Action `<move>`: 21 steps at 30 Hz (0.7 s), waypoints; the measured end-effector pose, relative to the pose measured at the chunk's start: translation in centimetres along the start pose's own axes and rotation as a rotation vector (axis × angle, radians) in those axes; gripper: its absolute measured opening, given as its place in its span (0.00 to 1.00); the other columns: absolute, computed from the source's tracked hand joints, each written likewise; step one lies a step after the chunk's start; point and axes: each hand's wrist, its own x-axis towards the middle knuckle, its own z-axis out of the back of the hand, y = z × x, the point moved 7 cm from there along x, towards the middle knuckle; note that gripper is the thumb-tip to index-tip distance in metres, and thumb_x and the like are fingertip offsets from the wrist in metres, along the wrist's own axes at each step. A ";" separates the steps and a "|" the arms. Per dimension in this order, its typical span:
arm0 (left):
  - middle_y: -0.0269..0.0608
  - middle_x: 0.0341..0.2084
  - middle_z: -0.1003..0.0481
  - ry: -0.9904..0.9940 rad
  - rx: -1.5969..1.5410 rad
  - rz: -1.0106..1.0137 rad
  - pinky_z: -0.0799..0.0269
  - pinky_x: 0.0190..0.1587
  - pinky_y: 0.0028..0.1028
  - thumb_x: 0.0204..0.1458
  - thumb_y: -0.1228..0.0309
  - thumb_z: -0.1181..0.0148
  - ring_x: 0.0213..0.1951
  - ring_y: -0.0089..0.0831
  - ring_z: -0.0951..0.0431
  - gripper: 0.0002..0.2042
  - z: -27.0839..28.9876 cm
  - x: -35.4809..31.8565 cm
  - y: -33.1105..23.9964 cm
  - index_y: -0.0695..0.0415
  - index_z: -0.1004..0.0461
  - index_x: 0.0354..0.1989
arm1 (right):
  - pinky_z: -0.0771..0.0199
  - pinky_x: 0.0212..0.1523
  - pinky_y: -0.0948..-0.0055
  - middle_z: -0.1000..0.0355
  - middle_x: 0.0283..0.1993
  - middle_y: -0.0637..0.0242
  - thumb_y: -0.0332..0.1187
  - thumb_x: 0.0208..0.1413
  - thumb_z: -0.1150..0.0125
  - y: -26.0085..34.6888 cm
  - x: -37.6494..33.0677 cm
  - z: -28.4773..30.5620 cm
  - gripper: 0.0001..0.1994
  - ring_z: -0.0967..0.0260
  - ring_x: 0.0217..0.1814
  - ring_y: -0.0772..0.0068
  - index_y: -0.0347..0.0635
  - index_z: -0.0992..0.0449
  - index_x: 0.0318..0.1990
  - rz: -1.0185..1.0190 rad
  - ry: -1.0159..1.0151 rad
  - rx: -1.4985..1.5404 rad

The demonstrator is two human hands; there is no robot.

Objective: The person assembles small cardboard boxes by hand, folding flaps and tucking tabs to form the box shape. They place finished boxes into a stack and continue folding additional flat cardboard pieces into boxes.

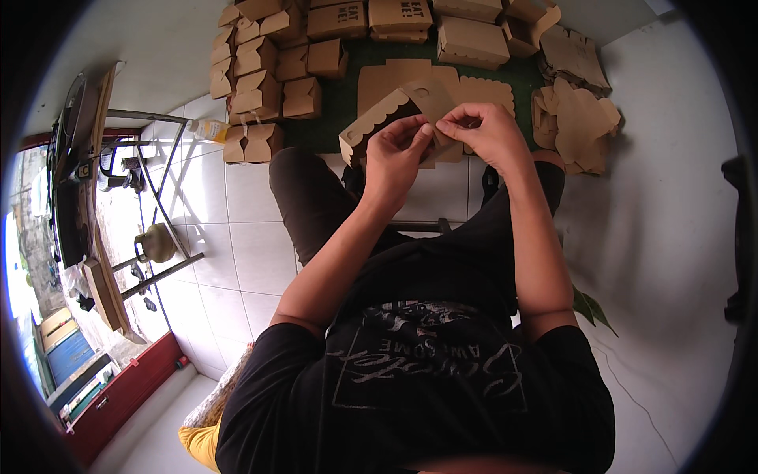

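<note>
White tile floor, green mat (347, 95) at 12 o'clock. Both hands clamped on half-folded box (387, 118) over knees: left hand (395, 158) grips wall, right hand (485, 130) pinches flap. Finished boxes (260, 79) at 11, flat blanks (576, 118) at 1. Judgement: brace wall, seat tab fully.

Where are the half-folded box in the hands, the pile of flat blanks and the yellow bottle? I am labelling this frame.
Half-folded box (371, 126), head view: its scalloped side panel.
Pile of flat blanks (580, 118), head view: top sheet, at the right.
Yellow bottle (212, 129), head view: its body, by the folded boxes.
</note>
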 end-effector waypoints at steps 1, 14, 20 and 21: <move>0.39 0.46 0.12 0.000 -0.019 -0.018 0.18 0.51 0.25 0.73 0.69 0.30 0.45 0.21 0.15 0.17 0.0 -0.1 -0.1 0.68 0.17 0.62 | 0.16 0.48 0.63 0.11 0.40 0.64 0.48 0.60 0.16 0.1 0.0 -0.1 0.17 0.14 0.45 0.67 0.45 0.06 0.46 -0.003 -0.002 0.015; 0.42 0.50 0.13 0.022 -0.083 -0.067 0.18 0.58 0.30 0.78 0.67 0.37 0.52 0.26 0.14 0.17 -0.1 -0.2 -1.3 0.67 0.18 0.65 | 0.20 0.44 0.71 0.17 0.50 0.69 0.42 0.61 0.14 -0.8 0.1 -0.7 0.22 0.21 0.45 0.75 0.48 0.12 0.59 -0.112 -0.009 0.245; 0.41 0.51 0.13 0.078 -0.069 -0.091 0.18 0.61 0.30 0.78 0.68 0.38 0.54 0.27 0.14 0.17 -0.3 0.0 -1.5 0.67 0.18 0.65 | 0.13 0.51 0.67 0.26 0.71 0.58 0.42 0.59 0.12 -1.4 0.0 -1.2 0.42 0.16 0.59 0.64 0.58 0.29 0.78 -0.200 0.013 0.472; 0.40 0.51 0.13 0.085 -0.045 -0.087 0.18 0.61 0.30 0.78 0.68 0.38 0.54 0.27 0.14 0.17 -0.3 0.0 -1.5 0.67 0.18 0.65 | 0.11 0.53 0.65 0.25 0.71 0.57 0.42 0.59 0.12 -1.4 0.0 -1.1 0.42 0.16 0.61 0.63 0.57 0.30 0.78 -0.199 0.024 0.505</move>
